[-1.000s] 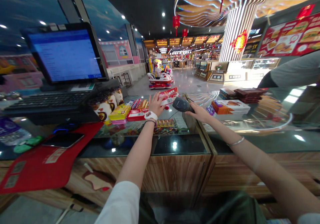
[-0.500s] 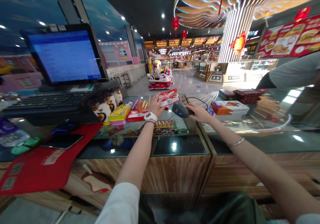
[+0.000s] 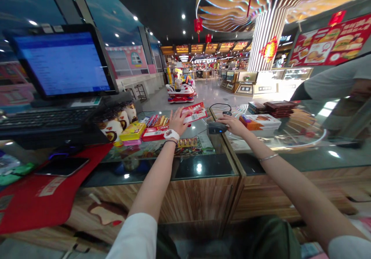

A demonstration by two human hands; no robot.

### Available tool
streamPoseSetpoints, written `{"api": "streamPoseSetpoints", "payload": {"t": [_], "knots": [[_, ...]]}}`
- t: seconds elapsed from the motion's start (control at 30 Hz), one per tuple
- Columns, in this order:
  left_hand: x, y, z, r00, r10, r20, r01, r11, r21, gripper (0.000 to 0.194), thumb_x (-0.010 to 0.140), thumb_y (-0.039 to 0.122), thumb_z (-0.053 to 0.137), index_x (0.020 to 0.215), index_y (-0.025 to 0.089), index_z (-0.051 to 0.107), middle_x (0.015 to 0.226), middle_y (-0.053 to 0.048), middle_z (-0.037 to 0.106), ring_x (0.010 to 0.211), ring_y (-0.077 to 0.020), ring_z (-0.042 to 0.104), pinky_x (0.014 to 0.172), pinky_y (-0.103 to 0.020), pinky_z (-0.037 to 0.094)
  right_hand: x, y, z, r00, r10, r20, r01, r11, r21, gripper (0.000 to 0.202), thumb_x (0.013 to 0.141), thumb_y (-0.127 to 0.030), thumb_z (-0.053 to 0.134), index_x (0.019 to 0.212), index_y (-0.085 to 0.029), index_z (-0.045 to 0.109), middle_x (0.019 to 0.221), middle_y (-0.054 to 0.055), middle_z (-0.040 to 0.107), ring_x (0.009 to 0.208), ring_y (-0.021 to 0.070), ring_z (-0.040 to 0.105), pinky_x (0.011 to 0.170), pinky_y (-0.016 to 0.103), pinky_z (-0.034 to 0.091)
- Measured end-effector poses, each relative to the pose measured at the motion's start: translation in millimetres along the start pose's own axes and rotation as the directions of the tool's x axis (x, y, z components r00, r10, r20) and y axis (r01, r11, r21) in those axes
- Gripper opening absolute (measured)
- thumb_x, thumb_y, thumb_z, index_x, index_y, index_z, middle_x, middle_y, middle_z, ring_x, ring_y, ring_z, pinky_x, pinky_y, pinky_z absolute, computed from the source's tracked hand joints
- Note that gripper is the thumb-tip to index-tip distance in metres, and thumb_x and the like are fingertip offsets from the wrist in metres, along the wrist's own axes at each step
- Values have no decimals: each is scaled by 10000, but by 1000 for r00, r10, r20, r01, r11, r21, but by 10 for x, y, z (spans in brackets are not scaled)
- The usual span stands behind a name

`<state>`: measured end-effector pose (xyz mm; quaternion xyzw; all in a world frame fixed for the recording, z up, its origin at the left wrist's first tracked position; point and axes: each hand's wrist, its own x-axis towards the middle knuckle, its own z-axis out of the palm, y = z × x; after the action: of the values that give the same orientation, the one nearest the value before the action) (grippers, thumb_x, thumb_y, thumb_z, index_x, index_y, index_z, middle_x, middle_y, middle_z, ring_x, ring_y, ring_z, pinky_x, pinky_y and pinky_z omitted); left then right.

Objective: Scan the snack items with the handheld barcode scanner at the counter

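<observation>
My left hand (image 3: 177,122) grips a flat red packet (image 3: 194,113) with a white barcode panel, tilted above the glass counter. My right hand (image 3: 232,124) is closed over the handle of a black barcode scanner (image 3: 217,128), which shows a small blue light. The scanner's head points left, a little below and to the right of the packet. Its cable (image 3: 220,104) loops behind my right hand. Left of my left hand lie red packs (image 3: 155,133), and yellow packs (image 3: 132,131) sit beyond those.
A monitor (image 3: 63,64) and keyboard (image 3: 43,118) stand at the left. A phone (image 3: 62,166) lies on a red mat (image 3: 69,197). Boxes (image 3: 261,122) and dark packs (image 3: 279,108) sit on the right counter. Another person's sleeve (image 3: 333,77) shows at the right edge.
The scanner has swung away from the packet, a little to the right, and its head sits lower. The packet stays in my left hand. The whole view has shifted slightly.
</observation>
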<state>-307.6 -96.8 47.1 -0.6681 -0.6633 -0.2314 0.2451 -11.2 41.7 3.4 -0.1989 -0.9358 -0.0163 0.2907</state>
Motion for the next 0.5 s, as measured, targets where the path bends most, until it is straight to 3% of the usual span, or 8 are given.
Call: {"api": "streamPoseSetpoints", "payload": {"t": [0.13, 0.27, 0.5], "knots": [[8, 51, -8, 1000, 26, 6, -26, 1000, -11, 500, 867, 329, 628, 1356, 245, 564, 1572, -93, 415, 1465, -286, 364, 1256, -536, 165, -5, 168, 33, 998, -54, 27, 51, 992, 114, 679, 672, 0, 473, 1278, -233, 670, 1306, 73, 672, 1259, 246, 589, 1182, 528, 337], [15, 93, -16, 999, 49, 20, -49, 999, -19, 525, 855, 323, 644, 1365, 234, 559, 1571, -111, 414, 1458, -306, 373, 1248, -558, 165, 5, 188, 47, 998, -57, 15, 53, 981, 186, 648, 678, -6, 477, 1261, -210, 673, 1303, 83, 677, 1262, 244, 588, 1189, 534, 310], [14, 132, -4, 996, 91, 25, -90, 995, -33, 507, 852, 334, 651, 1342, 229, 576, 1574, -113, 410, 1458, -308, 372, 1243, -561, 167, -15, 201, 101, 999, -27, 27, 19, 964, 265, 610, 664, -13, 498, 1223, -172, 681, 1250, 107, 702, 1195, 252, 630, 1063, 456, 463]]}}
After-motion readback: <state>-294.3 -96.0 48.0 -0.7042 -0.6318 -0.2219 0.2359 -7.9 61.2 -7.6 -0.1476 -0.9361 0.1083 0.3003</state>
